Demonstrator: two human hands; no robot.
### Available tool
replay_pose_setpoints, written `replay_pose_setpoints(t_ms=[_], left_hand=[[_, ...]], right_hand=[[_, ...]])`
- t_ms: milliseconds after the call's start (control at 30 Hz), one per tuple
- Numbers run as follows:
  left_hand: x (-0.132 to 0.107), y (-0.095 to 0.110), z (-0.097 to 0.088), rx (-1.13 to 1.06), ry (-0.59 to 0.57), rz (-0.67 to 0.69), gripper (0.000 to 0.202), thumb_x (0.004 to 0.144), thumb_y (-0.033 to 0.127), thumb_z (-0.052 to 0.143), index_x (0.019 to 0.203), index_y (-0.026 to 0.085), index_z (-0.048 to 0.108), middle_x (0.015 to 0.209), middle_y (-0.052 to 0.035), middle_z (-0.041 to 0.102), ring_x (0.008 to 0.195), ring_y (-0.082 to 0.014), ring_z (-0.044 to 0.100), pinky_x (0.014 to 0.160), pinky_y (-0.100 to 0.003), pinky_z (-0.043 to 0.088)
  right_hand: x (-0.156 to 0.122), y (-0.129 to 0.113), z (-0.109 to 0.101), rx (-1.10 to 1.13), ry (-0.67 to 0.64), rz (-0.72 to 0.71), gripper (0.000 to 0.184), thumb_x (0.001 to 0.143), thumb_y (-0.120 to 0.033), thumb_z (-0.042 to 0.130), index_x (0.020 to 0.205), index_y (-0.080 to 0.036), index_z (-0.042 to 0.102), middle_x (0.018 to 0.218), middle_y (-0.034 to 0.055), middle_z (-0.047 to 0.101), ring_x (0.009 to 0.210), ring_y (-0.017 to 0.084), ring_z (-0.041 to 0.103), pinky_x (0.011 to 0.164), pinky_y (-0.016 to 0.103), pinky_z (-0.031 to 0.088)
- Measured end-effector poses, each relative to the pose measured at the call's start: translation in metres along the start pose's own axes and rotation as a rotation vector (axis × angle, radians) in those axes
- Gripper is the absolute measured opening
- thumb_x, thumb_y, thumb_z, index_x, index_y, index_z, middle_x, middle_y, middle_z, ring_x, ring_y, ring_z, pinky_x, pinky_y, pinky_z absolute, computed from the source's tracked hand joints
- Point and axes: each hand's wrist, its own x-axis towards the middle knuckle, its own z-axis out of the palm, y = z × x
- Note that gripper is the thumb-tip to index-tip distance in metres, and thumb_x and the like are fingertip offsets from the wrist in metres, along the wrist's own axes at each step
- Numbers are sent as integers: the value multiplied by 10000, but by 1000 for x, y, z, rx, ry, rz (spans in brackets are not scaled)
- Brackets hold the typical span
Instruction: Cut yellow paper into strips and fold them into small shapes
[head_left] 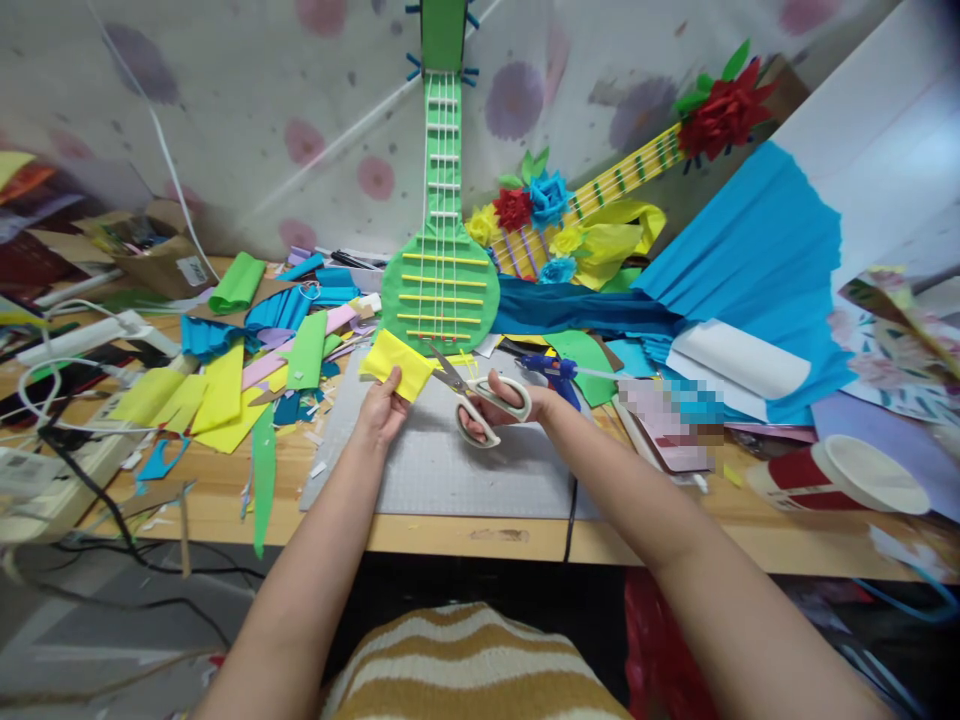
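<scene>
A folded piece of yellow crepe paper (396, 362) is pinched in my left hand (385, 408), over the grey cutting mat (442, 480). My right hand (491, 402) has its fingers through the white handles of a pair of scissors (452, 378). The blades are parted and point up and left, their tips close to the paper's right edge. Whether they touch it I cannot tell. Just beyond my hands stands a green paper-covered lute model (441, 285), with white strings and yellow strips across its round body.
Cut paper scraps (225, 400) litter the left side. A blue glue gun (551, 368) lies right of the mat. Farther right are blue crepe paper (757, 260) and a lidded paper cup (840, 475). A yellow flowered instrument model (622, 185) leans behind. Cables (97, 490) run at left.
</scene>
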Motion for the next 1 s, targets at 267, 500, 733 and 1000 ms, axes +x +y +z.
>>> replay_pose_setpoints(t_ms=[267,500,733,1000], left_hand=[[1,-4,-2,-9,-21,10,348,839,81,526,1177,148,571,923,-62,726,709,-99,688,789,-178,523],[3,-3,0,-26,24,23,356,818,88,562,1165,167,581,954,-55,722,753,-108,690,841,-196,512],[1,-2,0,-22,22,2,318,831,75,535,1135,150,592,887,-47,732,703,-99,689,812,-188,522],[2,-3,-3,-22,16,4,379,826,80,546,1196,162,553,973,-63,718,776,-114,691,869,-214,503]], right_hand=[[20,21,-11,69,-63,-138,851,597,-887,326,939,-131,511,775,43,516,735,186,532,684,340,462],[13,7,7,73,53,-86,736,772,-780,110,782,-163,511,620,-2,435,571,122,441,551,259,401],[8,2,13,127,62,-69,666,749,-788,236,737,-162,465,545,-48,350,479,78,354,453,220,326],[9,11,6,160,53,-84,650,677,-784,432,795,-146,467,531,-65,345,457,58,319,403,189,277]])
